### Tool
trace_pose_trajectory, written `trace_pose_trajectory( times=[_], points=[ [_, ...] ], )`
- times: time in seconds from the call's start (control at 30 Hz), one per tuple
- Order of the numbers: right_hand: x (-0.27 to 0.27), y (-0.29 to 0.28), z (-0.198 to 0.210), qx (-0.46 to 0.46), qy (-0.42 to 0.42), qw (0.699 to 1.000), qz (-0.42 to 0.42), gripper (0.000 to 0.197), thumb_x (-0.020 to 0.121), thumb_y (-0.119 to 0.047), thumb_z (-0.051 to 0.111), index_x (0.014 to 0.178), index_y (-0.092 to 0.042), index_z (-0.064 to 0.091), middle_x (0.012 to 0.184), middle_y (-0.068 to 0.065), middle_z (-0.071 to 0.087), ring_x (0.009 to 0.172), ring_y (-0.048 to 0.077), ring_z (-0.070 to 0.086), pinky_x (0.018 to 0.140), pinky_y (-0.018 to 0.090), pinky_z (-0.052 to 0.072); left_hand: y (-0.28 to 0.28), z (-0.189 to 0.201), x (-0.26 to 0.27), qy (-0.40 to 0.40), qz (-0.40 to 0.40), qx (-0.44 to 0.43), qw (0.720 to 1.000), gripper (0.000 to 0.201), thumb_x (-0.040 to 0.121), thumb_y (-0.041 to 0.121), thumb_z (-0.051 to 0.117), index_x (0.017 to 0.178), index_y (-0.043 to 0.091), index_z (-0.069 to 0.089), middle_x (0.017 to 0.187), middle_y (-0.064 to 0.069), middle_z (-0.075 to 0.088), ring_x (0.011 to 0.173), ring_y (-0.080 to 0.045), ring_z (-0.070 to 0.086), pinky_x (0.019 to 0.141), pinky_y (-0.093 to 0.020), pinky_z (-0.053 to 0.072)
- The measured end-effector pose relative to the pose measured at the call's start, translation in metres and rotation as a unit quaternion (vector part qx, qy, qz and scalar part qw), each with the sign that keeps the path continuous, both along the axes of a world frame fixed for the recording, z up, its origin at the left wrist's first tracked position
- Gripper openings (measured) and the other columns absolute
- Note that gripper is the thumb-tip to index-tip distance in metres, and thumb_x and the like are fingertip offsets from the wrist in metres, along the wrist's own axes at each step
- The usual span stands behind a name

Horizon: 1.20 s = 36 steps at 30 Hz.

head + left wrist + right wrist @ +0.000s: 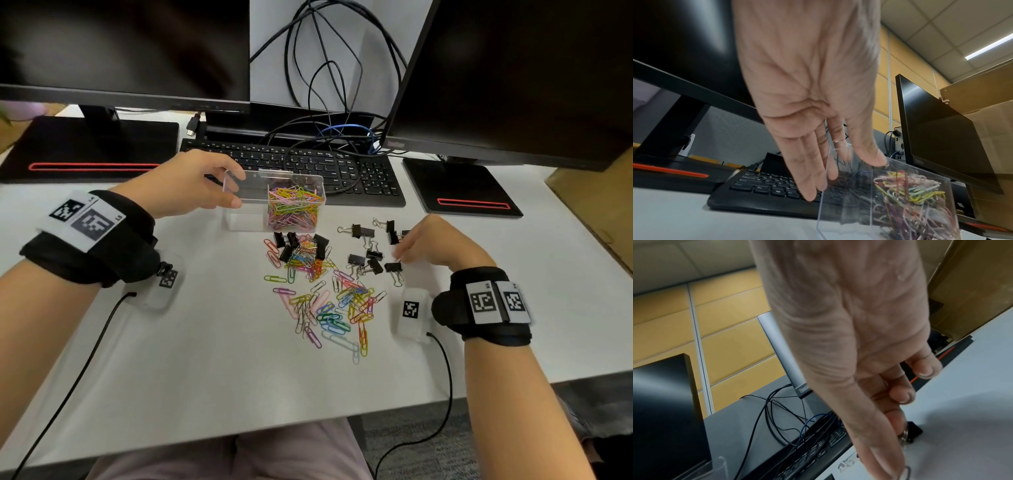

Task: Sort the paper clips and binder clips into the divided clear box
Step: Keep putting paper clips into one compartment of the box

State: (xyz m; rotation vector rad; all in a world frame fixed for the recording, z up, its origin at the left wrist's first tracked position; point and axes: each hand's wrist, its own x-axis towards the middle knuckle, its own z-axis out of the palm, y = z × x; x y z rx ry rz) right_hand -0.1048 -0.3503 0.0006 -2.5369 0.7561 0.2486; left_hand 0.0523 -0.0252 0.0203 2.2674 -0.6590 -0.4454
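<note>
Head view: left hand [185, 181] grips the clear box's [246, 219] left end at frame centre, paper clips [294, 205] filling its right compartment. Left wrist view: fingers [807, 170] straddle the box wall. Right wrist view: right hand [890, 394] pinches a binder clip [913, 432] on the tabletop [972, 418].

One clear box [251, 219], two monitors [123, 51].

keyboard [308, 164] behind box [246, 219], clips [325, 301] scattered
</note>
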Motion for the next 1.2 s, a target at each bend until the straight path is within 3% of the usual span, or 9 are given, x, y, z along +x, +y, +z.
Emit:
trace_pose_trajectory(
  times=[0.1,0.23,0.37,0.6,0.83,0.93,1.0,1.13,1.2],
  points=[
    [0.001,-0.002,0.0,-0.024,0.005,1.0,0.007,0.021,0.073,0.001,0.076,0.09,-0.012,0.077,0.102,0.006,0.069,0.1,0.022,0.062,0.089,0.032,0.049,0.0,0.0,0.001,-0.001,-0.002,-0.001,1.0,0.042,0.081,0.016,0.076,0.119,0.024,0.061,0.109,0.0,0.064,0.095,-0.019,0.067,0.079,-0.028,0.052],
    [0.002,0.0,-0.002,-0.038,0.019,0.999,0.023,0.02,0.071,0.001,0.078,0.078,-0.017,0.069,0.098,0.005,0.061,0.092,0.022,0.057,0.078,0.029,0.045,0.001,-0.001,0.001,-0.002,-0.003,-0.005,1.0,0.042,0.081,0.017,0.077,0.119,0.024,0.061,0.108,0.002,0.065,0.096,-0.018,0.067,0.076,-0.026,0.051],
    [0.007,0.0,-0.006,-0.056,0.02,0.998,0.013,0.025,0.07,-0.001,0.078,0.062,-0.023,0.068,0.095,0.006,0.068,0.098,0.027,0.062,0.093,0.041,0.051,0.002,-0.002,0.002,0.002,-0.006,-0.007,1.0,0.043,0.08,0.017,0.077,0.119,0.025,0.061,0.108,0.002,0.065,0.095,-0.017,0.067,0.078,-0.028,0.051],
    [0.015,0.006,-0.008,-0.092,0.091,0.991,0.034,0.014,0.08,-0.006,0.068,0.092,-0.009,0.062,0.095,0.011,0.064,0.098,0.032,0.061,0.094,0.045,0.05,0.002,-0.002,0.003,0.001,-0.008,-0.01,1.0,0.042,0.081,0.018,0.076,0.12,0.025,0.061,0.106,0.004,0.065,0.093,-0.015,0.066,0.071,-0.021,0.048],
    [0.01,0.009,-0.005,-0.095,0.104,0.988,0.062,0.005,0.084,-0.007,0.061,0.088,-0.008,0.06,0.1,0.011,0.063,0.095,0.029,0.06,0.082,0.035,0.05,0.003,-0.002,0.003,-0.008,-0.012,-0.012,1.0,0.041,0.081,0.02,0.077,0.119,0.024,0.061,0.106,0.003,0.065,0.092,-0.015,0.066,0.069,-0.019,0.047],
    [0.008,0.006,0.002,-0.071,0.067,0.991,0.091,0.007,0.083,-0.004,0.062,0.078,-0.008,0.066,0.093,0.008,0.066,0.089,0.026,0.063,0.074,0.031,0.049,0.003,-0.002,0.003,-0.007,-0.015,-0.009,1.0,0.041,0.081,0.02,0.076,0.119,0.024,0.061,0.106,0.004,0.065,0.093,-0.016,0.067,0.068,-0.018,0.047],
    [0.01,0.009,0.015,-0.049,-0.004,0.994,0.099,0.011,0.083,-0.004,0.064,0.075,-0.01,0.067,0.082,0.002,0.064,0.079,0.021,0.061,0.07,0.031,0.048,0.003,-0.002,0.003,-0.006,-0.018,-0.008,1.0,0.041,0.082,0.019,0.076,0.12,0.024,0.061,0.107,0.003,0.064,0.093,-0.017,0.066,0.069,-0.019,0.048],
    [0.023,0.033,0.046,0.0,-0.118,0.985,0.123,0.006,0.081,-0.002,0.065,0.076,-0.005,0.067,0.073,0.002,0.065,0.063,0.013,0.058,0.06,0.023,0.049,0.003,-0.002,0.004,-0.005,-0.018,-0.012,1.0,0.04,0.081,0.019,0.076,0.118,0.024,0.061,0.107,0.003,0.065,0.092,-0.015,0.066,0.071,-0.021,0.048],
    [0.034,0.048,0.055,0.025,-0.147,0.978,0.147,0.004,0.079,0.001,0.066,0.076,-0.002,0.068,0.07,0.0,0.065,0.061,0.011,0.057,0.06,0.022,0.05,0.003,-0.002,0.004,-0.009,-0.017,-0.012,1.0,0.04,0.081,0.019,0.076,0.118,0.024,0.062,0.107,0.002,0.065,0.092,-0.014,0.065,0.072,-0.022,0.049]
  ],
)
